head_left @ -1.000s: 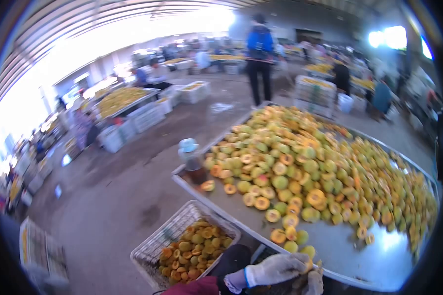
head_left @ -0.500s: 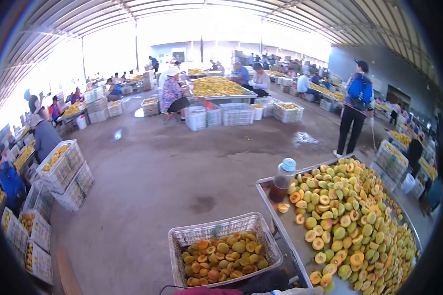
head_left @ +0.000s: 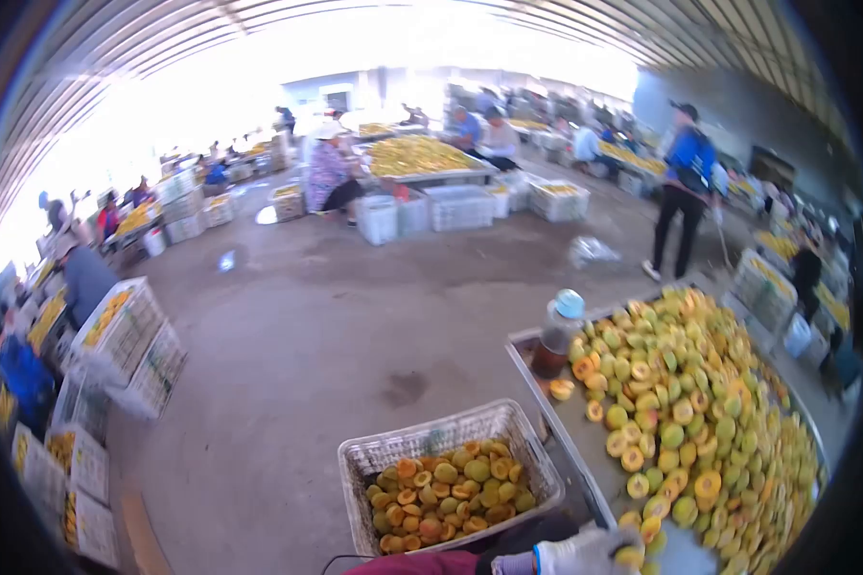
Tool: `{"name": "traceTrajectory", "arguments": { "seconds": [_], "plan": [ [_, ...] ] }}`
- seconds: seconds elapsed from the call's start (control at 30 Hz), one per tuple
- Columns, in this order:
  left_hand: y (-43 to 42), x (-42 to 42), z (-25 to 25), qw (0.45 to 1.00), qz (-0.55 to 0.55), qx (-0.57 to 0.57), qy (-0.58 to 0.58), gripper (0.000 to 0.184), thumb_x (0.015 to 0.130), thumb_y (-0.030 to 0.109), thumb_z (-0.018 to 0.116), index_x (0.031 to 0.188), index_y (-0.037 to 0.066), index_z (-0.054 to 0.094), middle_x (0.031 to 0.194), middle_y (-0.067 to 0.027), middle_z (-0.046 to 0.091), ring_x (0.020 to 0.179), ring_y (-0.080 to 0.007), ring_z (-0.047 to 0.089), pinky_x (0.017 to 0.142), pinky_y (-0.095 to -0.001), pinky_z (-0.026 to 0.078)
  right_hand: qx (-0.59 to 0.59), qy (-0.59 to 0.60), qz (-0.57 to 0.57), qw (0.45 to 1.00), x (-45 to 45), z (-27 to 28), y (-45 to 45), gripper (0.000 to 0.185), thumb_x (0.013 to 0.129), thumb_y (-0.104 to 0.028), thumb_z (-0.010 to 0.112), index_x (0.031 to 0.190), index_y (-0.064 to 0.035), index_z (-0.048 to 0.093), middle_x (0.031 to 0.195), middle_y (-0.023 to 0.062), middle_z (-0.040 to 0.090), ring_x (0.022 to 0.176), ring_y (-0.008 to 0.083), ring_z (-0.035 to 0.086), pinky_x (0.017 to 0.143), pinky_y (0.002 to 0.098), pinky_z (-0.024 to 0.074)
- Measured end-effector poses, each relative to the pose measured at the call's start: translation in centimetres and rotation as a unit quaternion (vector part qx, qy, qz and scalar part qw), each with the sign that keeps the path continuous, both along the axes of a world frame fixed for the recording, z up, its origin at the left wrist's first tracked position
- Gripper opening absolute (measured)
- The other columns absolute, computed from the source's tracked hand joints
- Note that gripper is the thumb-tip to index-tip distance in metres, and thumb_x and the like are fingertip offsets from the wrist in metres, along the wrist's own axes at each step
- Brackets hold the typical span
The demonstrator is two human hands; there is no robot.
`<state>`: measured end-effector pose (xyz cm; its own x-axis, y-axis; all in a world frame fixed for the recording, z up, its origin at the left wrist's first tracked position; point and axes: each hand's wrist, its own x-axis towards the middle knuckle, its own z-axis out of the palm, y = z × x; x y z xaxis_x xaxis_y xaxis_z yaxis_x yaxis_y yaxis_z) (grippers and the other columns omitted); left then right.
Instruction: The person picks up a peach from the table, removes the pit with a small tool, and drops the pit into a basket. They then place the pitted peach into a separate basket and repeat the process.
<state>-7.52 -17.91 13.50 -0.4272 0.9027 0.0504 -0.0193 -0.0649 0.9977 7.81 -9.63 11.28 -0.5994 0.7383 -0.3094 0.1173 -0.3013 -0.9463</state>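
My left hand, in a pale glove below a maroon sleeve, shows at the bottom edge beside the metal table. Its fingers are closed around a yellow-green fruit, partly hidden by the glove. My right hand is out of view. A big pile of halved fruit covers much of the table. Left of the table, a white plastic crate holds more halves.
A bottle with a blue lid and dark liquid stands at the table's corner. Stacked crates are at left. A person in blue stands beyond the table. Others sit around a fruit-covered table.
The view has swung left since the first frame, then tipped slightly down. My right hand has left the view. My left hand now sits at the bottom edge.
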Motion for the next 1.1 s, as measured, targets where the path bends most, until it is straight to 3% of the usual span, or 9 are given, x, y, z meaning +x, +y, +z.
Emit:
{"name": "traceTrajectory", "arguments": {
  "seconds": [0.03,0.13,0.3,0.37,0.43,0.67,0.9,1.07,1.1],
  "plan": [
    [-0.6,0.0,0.4,0.998,0.054,-0.011,-0.017,0.022,0.085,0.018,0.069,0.104,0.009,0.061,0.107,-0.0049,0.062,0.1,-0.0157,0.06,0.091,-0.0337,0.048,0.011,0.01,-0.002,1.0,0.4,-0.6,0.2,0.042,0.083,-0.015,0.068,0.122,-0.0069,0.056,0.089,0.0087,0.068,0.077,0.0156,0.065,0.069,0.0291,0.0535],
    [-1.4,-1.0,-0.6,0.89,0.026,0.146,-0.43,0.035,0.091,0.019,0.058,0.121,0.007,0.047,0.122,-0.0155,0.058,0.102,-0.024,0.063,0.077,-0.0317,0.054,0.105,0.09,-0.01,0.99,0.4,-5.5,0.5,0.046,0.08,-0.013,0.07,0.124,-0.006,0.055,0.089,0.0098,0.068,0.078,0.0152,0.066,0.07,0.0295,0.0546],
    [-1.1,-0.6,-0.4,0.882,0.061,0.106,-0.455,0.035,0.082,0.015,0.061,0.114,0.005,0.05,0.117,-0.0181,0.059,0.092,-0.0237,0.063,0.066,-0.0289,0.052,0.077,-0.084,0.034,0.993,0.9,0.8,-3.1,0.039,0.078,-0.016,0.072,0.113,-0.0063,0.061,0.08,0.0063,0.067,0.071,0.0149,0.065,0.067,0.0315,0.0533],
    [-0.6,0.2,-1.0,0.881,0.057,0.099,-0.458,0.039,0.086,0.023,0.061,0.119,0.005,0.051,0.116,-0.0165,0.059,0.095,-0.0248,0.062,0.069,-0.0313,0.053,0.085,-0.09,0.062,0.99,0.2,3.0,-3.7,0.034,0.079,-0.021,0.07,0.108,-0.0078,0.061,0.072,0.0086,0.065,0.064,0.0204,0.066,0.063,0.0348,0.053],
    [-0.2,0.8,-2.3,0.875,0.051,0.104,-0.47,0.05,0.09,0.04,0.058,0.124,0.004,0.051,0.115,-0.0153,0.06,0.097,-0.0266,0.062,0.074,-0.0348,0.053,0.2,-0.146,0.103,0.963,0.1,2.9,-3.7,0.035,0.081,-0.014,0.068,0.112,-0.0041,0.056,0.071,0.0025,0.063,0.062,0.0114,0.062,0.059,0.0264,0.0506],
    [-0.3,2.4,-1.8,0.913,0.038,0.058,-0.401,0.061,0.095,0.054,0.047,0.129,0.002,0.05,0.119,-0.0148,0.059,0.108,-0.0266,0.058,0.089,-0.0388,0.049,0.28,-0.262,0.099,0.918,-0.3,3.6,-3.9,0.036,0.078,-0.038,0.072,0.102,-0.0127,0.061,0.077,0.0134,0.066,0.071,0.0363,0.066,0.062,0.0408,0.0529],
    [-0.3,4.1,-1.6,0.94,0.043,0.083,-0.329,0.062,0.098,0.053,0.042,0.129,0.0,0.048,0.123,-0.0155,0.057,0.106,-0.0256,0.058,0.092,-0.0387,0.048,0.289,-0.272,0.116,0.911,0.3,2.5,-4.0,0.038,0.079,-0.04,0.072,0.103,-0.0131,0.061,0.073,0.0123,0.066,0.068,0.0354,0.066,0.061,0.042,0.0527],
    [0.6,4.4,-0.8,0.986,0.05,0.104,-0.12,0.057,0.1,0.046,0.041,0.129,-0.003,0.049,0.125,-0.017,0.054,0.094,-0.0227,0.061,0.08,-0.0334,0.051,0.231,-0.179,0.148,0.945,1.2,2.6,-3.6,0.036,0.089,-0.045,0.059,0.103,-0.0126,0.053,0.072,0.0121,0.066,0.065,0.0298,0.067,0.058,0.0413,0.0508],
    [0.7,4.1,-0.6,0.996,0.036,0.081,-0.028,0.061,0.099,0.051,0.039,0.126,-0.003,0.05,0.117,-0.0163,0.059,0.086,-0.0206,0.061,0.073,-0.032,0.051,0.085,-0.145,0.182,0.969,1.2,3.1,-3.2,0.033,0.09,-0.043,0.058,0.101,-0.0122,0.053,0.069,0.0085,0.065,0.06,0.0235,0.065,0.055,0.0368,0.0498]
  ]
}}
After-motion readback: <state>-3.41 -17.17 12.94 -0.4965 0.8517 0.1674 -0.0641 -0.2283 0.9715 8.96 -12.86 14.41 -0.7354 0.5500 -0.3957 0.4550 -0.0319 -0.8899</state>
